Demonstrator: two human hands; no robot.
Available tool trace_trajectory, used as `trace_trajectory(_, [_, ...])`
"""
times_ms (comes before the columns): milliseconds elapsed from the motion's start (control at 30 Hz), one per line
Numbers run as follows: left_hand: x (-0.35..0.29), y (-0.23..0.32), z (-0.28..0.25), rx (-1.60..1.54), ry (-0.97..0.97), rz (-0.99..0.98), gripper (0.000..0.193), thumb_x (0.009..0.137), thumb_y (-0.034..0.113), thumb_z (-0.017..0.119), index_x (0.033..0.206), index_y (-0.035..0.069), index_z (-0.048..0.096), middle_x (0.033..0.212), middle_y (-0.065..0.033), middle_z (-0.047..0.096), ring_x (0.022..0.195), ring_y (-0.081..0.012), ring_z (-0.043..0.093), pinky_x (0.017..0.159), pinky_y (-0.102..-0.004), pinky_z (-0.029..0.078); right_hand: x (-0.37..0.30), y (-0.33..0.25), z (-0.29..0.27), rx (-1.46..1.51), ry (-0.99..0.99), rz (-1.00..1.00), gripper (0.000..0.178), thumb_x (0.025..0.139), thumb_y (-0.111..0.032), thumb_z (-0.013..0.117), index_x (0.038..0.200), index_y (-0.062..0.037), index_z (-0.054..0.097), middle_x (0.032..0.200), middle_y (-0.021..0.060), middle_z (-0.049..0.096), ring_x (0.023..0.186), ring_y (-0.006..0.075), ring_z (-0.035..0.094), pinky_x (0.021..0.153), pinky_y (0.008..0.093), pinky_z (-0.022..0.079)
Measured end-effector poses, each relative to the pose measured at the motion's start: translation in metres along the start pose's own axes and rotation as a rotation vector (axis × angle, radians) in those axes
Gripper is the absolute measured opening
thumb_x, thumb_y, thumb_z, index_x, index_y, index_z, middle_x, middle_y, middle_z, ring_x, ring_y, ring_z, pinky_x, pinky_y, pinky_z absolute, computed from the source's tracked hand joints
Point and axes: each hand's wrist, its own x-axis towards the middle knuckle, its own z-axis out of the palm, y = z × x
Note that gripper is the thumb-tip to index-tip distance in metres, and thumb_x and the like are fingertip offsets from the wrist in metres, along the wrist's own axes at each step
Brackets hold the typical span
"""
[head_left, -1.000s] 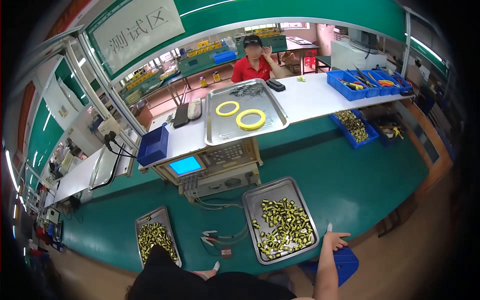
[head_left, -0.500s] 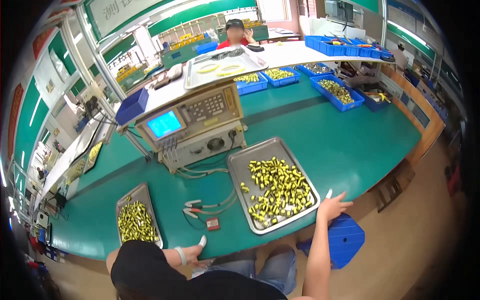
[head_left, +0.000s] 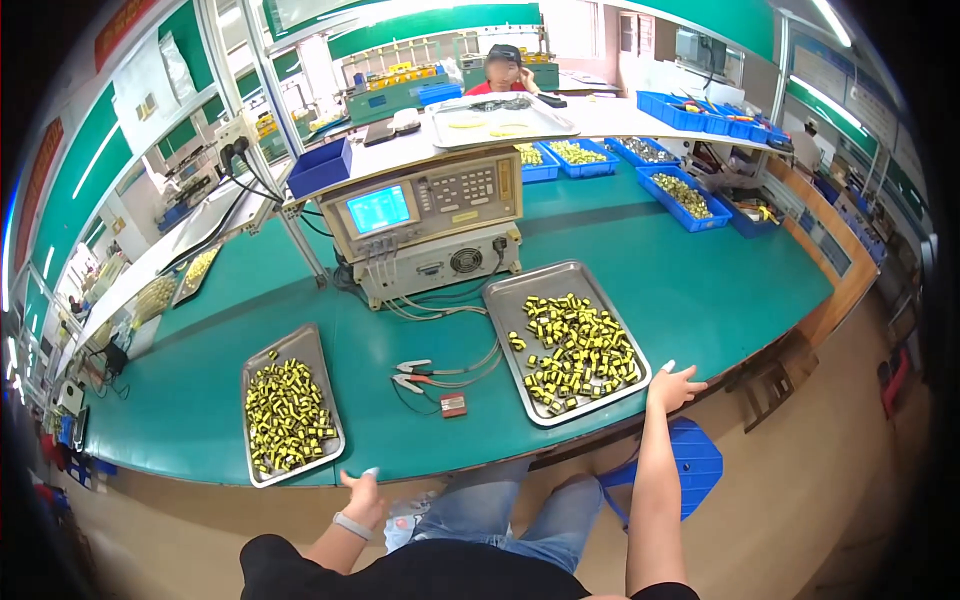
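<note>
My right hand (head_left: 673, 387) rests with fingers spread on the front edge of the green bench, just right of a steel tray (head_left: 508, 305) filled with several small yellow and black parts (head_left: 573, 350). My left hand (head_left: 362, 495) is open at the bench's front edge, below and right of a second steel tray (head_left: 296, 342) that holds more yellow parts (head_left: 284, 412). Neither hand holds anything. Between the trays lie test clip leads (head_left: 415, 372) and a small red box (head_left: 453, 404).
A beige test instrument with a blue screen (head_left: 430, 208) stands on a second unit (head_left: 440, 265) behind the trays. Blue bins (head_left: 684, 198) line the right side. A blue stool (head_left: 690, 465) stands under my right arm. A person in red (head_left: 503, 70) sits at the far bench.
The view has tilted down and closer to the bench. My left hand has come up to the bench's front edge near the left tray. My right hand stays beside the right tray.
</note>
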Motion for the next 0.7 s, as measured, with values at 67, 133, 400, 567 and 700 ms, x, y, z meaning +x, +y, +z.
trace_trajectory(67, [0.047,-0.006,0.011,-0.052,0.184,0.040,0.087,0.097,0.029,0.067,0.163,0.037,0.010,0.153,-0.0189,0.043,0.140,-0.0377,0.040,0.111,-0.0568,0.037,-0.001,-0.004,0.002,-0.028,0.003,-0.002,0.065,0.102,-0.038,0.059,0.156,-0.0083,0.037,0.162,0.0379,0.015,0.133,0.0524,0.047,0.102,0.0529,0.053])
trace_trajectory(133, [0.067,0.003,0.030,-0.033,0.631,0.051,0.077,0.095,0.035,0.068,0.156,0.032,0.021,0.152,-0.0235,0.038,0.129,-0.0418,0.047,0.107,-0.0588,0.038,-0.004,-0.007,0.007,-0.022,0.014,-0.008,0.064,0.103,-0.037,0.058,0.156,-0.0091,0.036,0.163,0.0366,0.015,0.133,0.0505,0.048,0.100,0.0521,0.054])
trace_trajectory(400, [0.033,0.012,0.090,0.203,1.135,-0.012,0.066,0.089,0.043,0.073,0.145,0.040,0.037,0.140,-0.0123,0.054,0.124,-0.0369,0.053,0.095,-0.0588,0.043,0.006,0.027,0.008,-0.128,0.045,-0.037,0.060,0.107,-0.041,0.052,0.156,-0.0099,0.037,0.163,0.0371,0.017,0.126,0.0527,0.053,0.096,0.0536,0.056])
trace_trajectory(567, [0.056,0.006,0.068,0.266,1.394,0.036,0.070,0.091,0.038,0.071,0.151,0.038,0.033,0.133,-0.0248,0.053,0.117,-0.0435,0.060,0.095,-0.0615,0.044,-0.022,-0.006,-0.006,-0.113,-0.046,-0.084,0.055,0.109,-0.034,0.047,0.157,-0.0081,0.034,0.163,0.0371,0.016,0.127,0.0542,0.052,0.095,0.0537,0.055])
trace_trajectory(700, [0.030,0.016,0.074,0.335,1.188,-0.145,0.068,0.093,0.040,0.070,0.150,0.041,0.033,0.139,-0.0202,0.053,0.117,-0.0450,0.060,0.095,-0.0604,0.047,-0.015,0.010,0.013,-0.022,0.031,-0.003,0.058,0.109,-0.034,0.046,0.158,-0.0093,0.028,0.163,0.0295,0.022,0.133,0.0516,0.049,0.099,0.0557,0.052])
